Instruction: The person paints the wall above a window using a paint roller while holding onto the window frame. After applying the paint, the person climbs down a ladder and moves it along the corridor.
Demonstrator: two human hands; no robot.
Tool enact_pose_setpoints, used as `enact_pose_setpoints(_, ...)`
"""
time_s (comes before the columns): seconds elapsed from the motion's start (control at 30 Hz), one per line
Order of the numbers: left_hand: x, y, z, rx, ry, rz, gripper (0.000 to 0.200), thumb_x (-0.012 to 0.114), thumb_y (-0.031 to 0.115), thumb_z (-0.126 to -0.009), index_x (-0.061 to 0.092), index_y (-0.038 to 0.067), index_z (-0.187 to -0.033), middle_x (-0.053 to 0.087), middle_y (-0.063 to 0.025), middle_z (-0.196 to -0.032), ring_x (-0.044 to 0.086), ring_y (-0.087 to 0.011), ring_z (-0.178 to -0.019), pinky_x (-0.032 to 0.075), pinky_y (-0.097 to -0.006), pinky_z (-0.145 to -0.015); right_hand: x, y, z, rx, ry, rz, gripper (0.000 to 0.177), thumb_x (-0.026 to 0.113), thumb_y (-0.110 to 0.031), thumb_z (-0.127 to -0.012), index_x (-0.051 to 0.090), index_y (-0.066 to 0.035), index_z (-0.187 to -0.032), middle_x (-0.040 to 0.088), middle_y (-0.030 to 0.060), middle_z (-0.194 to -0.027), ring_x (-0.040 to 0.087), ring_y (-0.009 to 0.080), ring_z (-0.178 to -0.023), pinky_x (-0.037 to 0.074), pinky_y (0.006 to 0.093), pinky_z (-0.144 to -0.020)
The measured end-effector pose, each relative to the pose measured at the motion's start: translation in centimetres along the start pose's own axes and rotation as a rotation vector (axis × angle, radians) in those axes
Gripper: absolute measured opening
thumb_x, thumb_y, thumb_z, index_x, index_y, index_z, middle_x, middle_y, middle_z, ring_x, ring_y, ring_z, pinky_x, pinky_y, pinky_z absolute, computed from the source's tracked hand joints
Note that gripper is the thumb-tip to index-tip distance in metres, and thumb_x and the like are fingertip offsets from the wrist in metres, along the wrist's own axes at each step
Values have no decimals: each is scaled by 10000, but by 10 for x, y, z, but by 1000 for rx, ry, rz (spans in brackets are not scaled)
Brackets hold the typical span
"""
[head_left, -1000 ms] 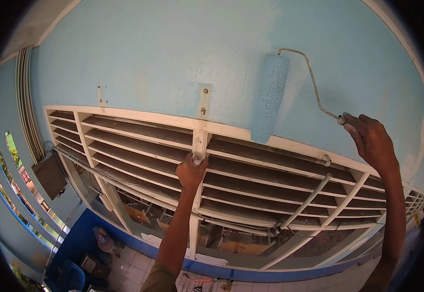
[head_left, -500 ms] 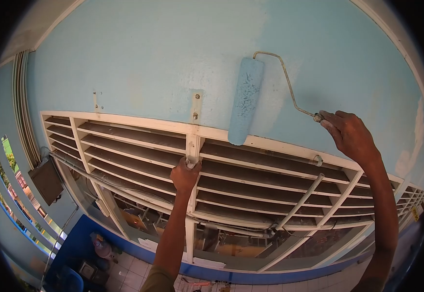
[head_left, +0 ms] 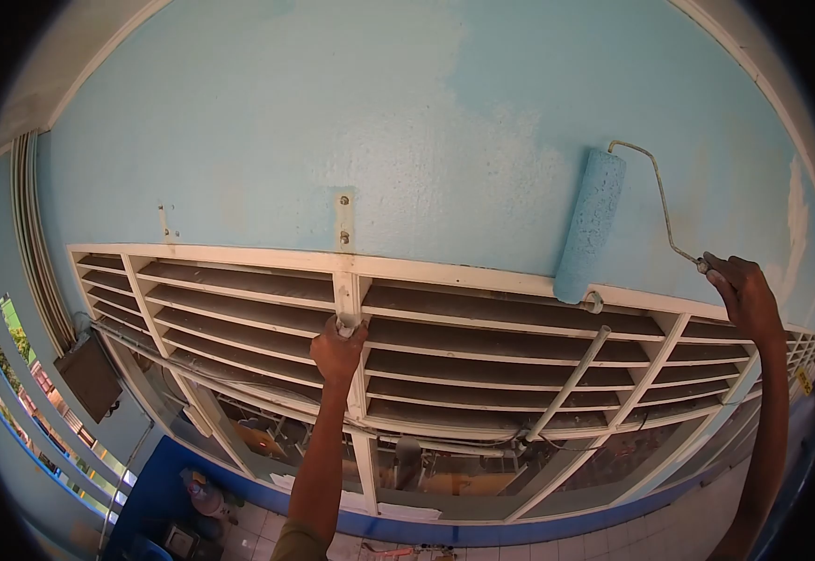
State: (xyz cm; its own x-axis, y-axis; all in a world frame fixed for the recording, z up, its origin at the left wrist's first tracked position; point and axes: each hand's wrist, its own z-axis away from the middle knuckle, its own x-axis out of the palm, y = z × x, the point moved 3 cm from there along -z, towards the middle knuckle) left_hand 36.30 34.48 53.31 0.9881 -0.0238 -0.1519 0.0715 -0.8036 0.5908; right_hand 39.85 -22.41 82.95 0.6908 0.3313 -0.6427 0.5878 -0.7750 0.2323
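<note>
My right hand (head_left: 746,297) is closed round the handle end of a paint roller, at the right of the view. The blue paint-covered roller sleeve (head_left: 594,224) stands slightly tilted against the light blue wall (head_left: 398,112), its lower end at the top rail of the white louvre frame (head_left: 510,280). A bent wire arm (head_left: 664,206) joins the sleeve to the handle, which the fingers mostly hide. My left hand (head_left: 338,350) is closed on the white upright post (head_left: 348,290) between two louvre bays. A pale bit shows above its fingers; I cannot make out what it is.
A metal bracket (head_left: 344,222) is fixed to the wall above the post. A pale pipe (head_left: 571,383) slants across the louvres. Cables run along the frame's bottom. At left hang a brown box (head_left: 90,379) and vertical pipes (head_left: 38,234). A water bottle (head_left: 204,496) stands below, near the tiled floor (head_left: 249,533).
My right hand has moved the roller to the right along the wall and slightly down. My left hand keeps its grip on the post. The view has shifted a little.
</note>
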Motion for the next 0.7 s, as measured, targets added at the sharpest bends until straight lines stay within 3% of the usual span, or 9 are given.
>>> enact_pose_setpoints(0.2,0,0,0,-3,11,-13,502,824,384,-673,705,-21,-944,669,-189,-639,691,-354,-603,553,-427,-574,8,-6,-8,-54,32,-47,273,611,-155,-945,685,24,-1137,550,161,-665,503,279,-629,447,389,-709)
enact_pose_setpoints(0.3,2,-2,-1,20,16,14,497,823,385,-671,704,-21,-932,666,-191,-635,688,-358,-598,553,-431,-575,21,-27,-28,-29,-24,-145,263,620,-146,-941,686,34,-1122,540,163,-646,485,268,-601,440,390,-660)
enact_pose_setpoints(0.5,-3,6,-1,10,27,18,468,819,366,-668,697,-20,-902,674,-194,-661,692,-365,-630,550,-437,-589,54,-40,-34,-126,61,-329,241,626,-110,-939,678,55,-1106,546,174,-642,435,254,-559,405,381,-573)
enact_pose_setpoints(0.7,-2,4,-1,18,2,18,463,819,363,-688,695,-28,-902,681,-184,-668,699,-348,-632,551,-415,-600,80,18,29,151,26,-493,263,619,-136,-959,672,49,-1138,530,122,-622,414,174,-564,380,339,-552)
